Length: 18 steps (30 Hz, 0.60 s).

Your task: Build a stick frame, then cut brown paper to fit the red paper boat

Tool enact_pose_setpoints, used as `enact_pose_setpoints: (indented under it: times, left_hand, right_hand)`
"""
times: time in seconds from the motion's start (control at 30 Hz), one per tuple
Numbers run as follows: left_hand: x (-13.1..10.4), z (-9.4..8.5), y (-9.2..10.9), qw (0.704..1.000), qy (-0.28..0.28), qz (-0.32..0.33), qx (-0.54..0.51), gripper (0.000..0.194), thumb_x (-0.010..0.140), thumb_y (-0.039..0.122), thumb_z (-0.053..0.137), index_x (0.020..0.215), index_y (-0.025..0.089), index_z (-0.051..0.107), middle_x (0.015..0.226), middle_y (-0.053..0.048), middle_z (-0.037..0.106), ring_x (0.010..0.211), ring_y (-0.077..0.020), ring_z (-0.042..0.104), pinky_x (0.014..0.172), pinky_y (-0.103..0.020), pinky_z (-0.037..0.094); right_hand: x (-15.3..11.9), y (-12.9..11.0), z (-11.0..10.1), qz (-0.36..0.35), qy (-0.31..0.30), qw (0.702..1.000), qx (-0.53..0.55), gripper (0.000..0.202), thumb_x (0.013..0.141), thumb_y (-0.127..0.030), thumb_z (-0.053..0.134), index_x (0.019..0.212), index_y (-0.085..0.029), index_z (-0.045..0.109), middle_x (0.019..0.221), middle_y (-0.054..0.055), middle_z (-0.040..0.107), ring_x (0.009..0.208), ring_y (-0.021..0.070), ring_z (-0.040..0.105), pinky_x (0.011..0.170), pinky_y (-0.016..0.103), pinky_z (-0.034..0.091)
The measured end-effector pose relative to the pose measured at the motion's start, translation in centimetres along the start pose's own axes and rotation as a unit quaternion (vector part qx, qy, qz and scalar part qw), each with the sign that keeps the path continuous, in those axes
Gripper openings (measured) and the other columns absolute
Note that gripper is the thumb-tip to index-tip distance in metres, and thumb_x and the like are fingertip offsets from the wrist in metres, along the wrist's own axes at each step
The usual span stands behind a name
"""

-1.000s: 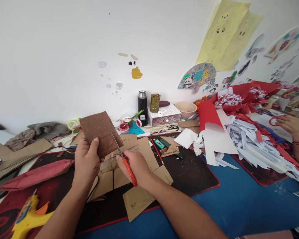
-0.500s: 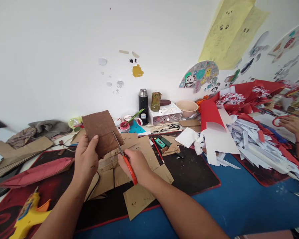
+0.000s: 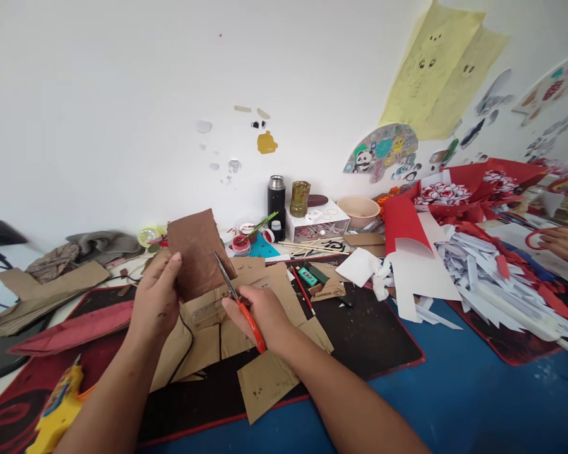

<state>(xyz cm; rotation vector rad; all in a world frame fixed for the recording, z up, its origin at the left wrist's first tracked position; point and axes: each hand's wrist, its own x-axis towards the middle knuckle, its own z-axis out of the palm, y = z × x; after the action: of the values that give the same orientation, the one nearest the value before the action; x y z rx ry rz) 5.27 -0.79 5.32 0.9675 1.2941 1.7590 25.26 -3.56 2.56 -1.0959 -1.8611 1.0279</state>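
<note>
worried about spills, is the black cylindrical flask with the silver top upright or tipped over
Upright: the black cylindrical flask stands near the white wall, its silver top uppermost. Whether it holds liquid, I cannot tell.

The blue table point(image 3: 430, 403) carries dark red-edged mats point(image 3: 373, 340) and white paper strips point(image 3: 436, 317).

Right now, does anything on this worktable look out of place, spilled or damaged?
I see no obvious spill. The white paper strips lie in a tangled heap at right, untidy rather than stacked. One cardboard piece sits askew across the front edge of the dark mat, and dark spots mark its surface.
</note>
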Motion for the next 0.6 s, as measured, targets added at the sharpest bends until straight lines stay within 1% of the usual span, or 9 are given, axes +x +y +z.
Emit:
enact_pose_setpoints:
  times: [0.07, 0.13, 0.2, 0.27, 0.33, 0.4, 0.47, 0.53, 0.6]
  left_hand:
    - [0.11, 0.12, 0.03, 0.999, 0.009, -0.016, -0.028, 0.054, 0.07, 0.06, 0.096, 0.102, 0.02, 0.079, 0.117, -0.01, 0.084, 0.114, -0.0339, 0.077, 0.095, -0.045, 0.067]
    - [0.32, 0.1, 0.07, 0.998, 0.03, -0.026, -0.044, 0.054, 0.069, 0.057, 0.097, 0.106, 0.021, 0.079, 0.118, -0.009, 0.084, 0.113, -0.0325, 0.077, 0.095, -0.045, 0.068]
    - [0.5, 0.01, 0.15, 0.997, 0.049, -0.03, -0.052, 0.055, 0.069, 0.055, 0.096, 0.11, 0.022, 0.079, 0.119, -0.008, 0.084, 0.112, -0.0307, 0.078, 0.096, -0.043, 0.068]
    - [0.56, -0.09, 0.29, 0.996, 0.057, -0.034, -0.052, 0.055, 0.067, 0.052, 0.097, 0.109, 0.022, 0.079, 0.114, -0.007, 0.085, 0.109, -0.0302, 0.079, 0.095, -0.043, 0.068]
    - [0.48, -0.14, 0.46, 0.997, 0.056, -0.039, -0.044, 0.053, 0.063, 0.049, 0.099, 0.104, 0.021, 0.078, 0.105, -0.007, 0.086, 0.103, -0.0307, 0.08, 0.092, -0.043, 0.069]
    - [0.33, -0.14, 0.62, 0.997, 0.05, -0.042, -0.034, 0.052, 0.061, 0.046, 0.099, 0.101, 0.02, 0.077, 0.097, -0.006, 0.085, 0.098, -0.0308, 0.08, 0.089, -0.044, 0.069]
    - [0.18, -0.12, 0.74, 0.998, 0.046, -0.038, -0.026, 0.053, 0.062, 0.047, 0.098, 0.102, 0.021, 0.077, 0.095, -0.006, 0.085, 0.094, -0.0301, 0.08, 0.086, -0.044, 0.069]
    - [0.07, -0.13, 0.82, 0.998, 0.044, -0.03, -0.019, 0.053, 0.064, 0.049, 0.096, 0.104, 0.021, 0.076, 0.094, -0.005, 0.084, 0.092, -0.0297, 0.08, 0.084, -0.044, 0.069]
    - [0.0, -0.15, 0.84, 0.999, 0.036, -0.022, -0.007, 0.051, 0.066, 0.051, 0.094, 0.103, 0.021, 0.075, 0.092, -0.005, 0.083, 0.092, -0.0298, 0.079, 0.084, -0.044, 0.068]
  right_hand:
    - [0.0, 0.13, 0.05, -0.009, 0.003, 1.0, -0.013, 0.047, 0.101, -0.046, 0.066, 0.07, -0.025, 0.037, 0.058, -0.007, 0.042, 0.056, 0.0124, 0.037, 0.057, 0.028, 0.027]
    - [0.02, 0.26, 0.13, -0.022, 0.008, 0.999, -0.024, 0.047, 0.1, -0.045, 0.067, 0.069, -0.024, 0.038, 0.059, -0.007, 0.043, 0.057, 0.0121, 0.038, 0.058, 0.027, 0.028]
    - [0.02, 0.35, 0.2, -0.031, 0.001, 0.999, -0.025, 0.045, 0.1, -0.045, 0.069, 0.07, -0.024, 0.043, 0.061, -0.007, 0.047, 0.058, 0.0117, 0.04, 0.059, 0.026, 0.03]
    - [-0.04, 0.34, 0.22, -0.028, -0.012, 0.999, -0.023, 0.041, 0.1, -0.045, 0.07, 0.072, -0.023, 0.05, 0.062, -0.006, 0.053, 0.059, 0.0118, 0.045, 0.06, 0.026, 0.033]
    - [-0.12, 0.25, 0.2, -0.018, -0.023, 0.999, -0.018, 0.038, 0.1, -0.046, 0.073, 0.075, -0.022, 0.058, 0.064, -0.004, 0.059, 0.06, 0.0124, 0.051, 0.062, 0.025, 0.036]
    - [-0.2, 0.14, 0.2, 0.002, -0.036, 0.999, -0.001, 0.035, 0.1, -0.048, 0.076, 0.08, -0.021, 0.065, 0.067, -0.003, 0.064, 0.061, 0.0135, 0.058, 0.062, 0.025, 0.039]
    - [-0.23, 0.11, 0.28, 0.029, -0.052, 0.998, 0.031, 0.032, 0.099, -0.05, 0.078, 0.087, -0.021, 0.071, 0.072, -0.001, 0.07, 0.063, 0.0151, 0.065, 0.061, 0.024, 0.043]
    - [-0.2, 0.21, 0.43, 0.047, -0.066, 0.994, 0.072, 0.033, 0.097, -0.053, 0.081, 0.093, -0.021, 0.075, 0.077, 0.0, 0.074, 0.066, 0.017, 0.071, 0.062, 0.024, 0.046]
    - [-0.12, 0.41, 0.57, 0.048, -0.073, 0.989, 0.12, 0.036, 0.094, -0.057, 0.084, 0.099, -0.022, 0.077, 0.084, 0.002, 0.078, 0.072, 0.0188, 0.076, 0.064, 0.024, 0.05]
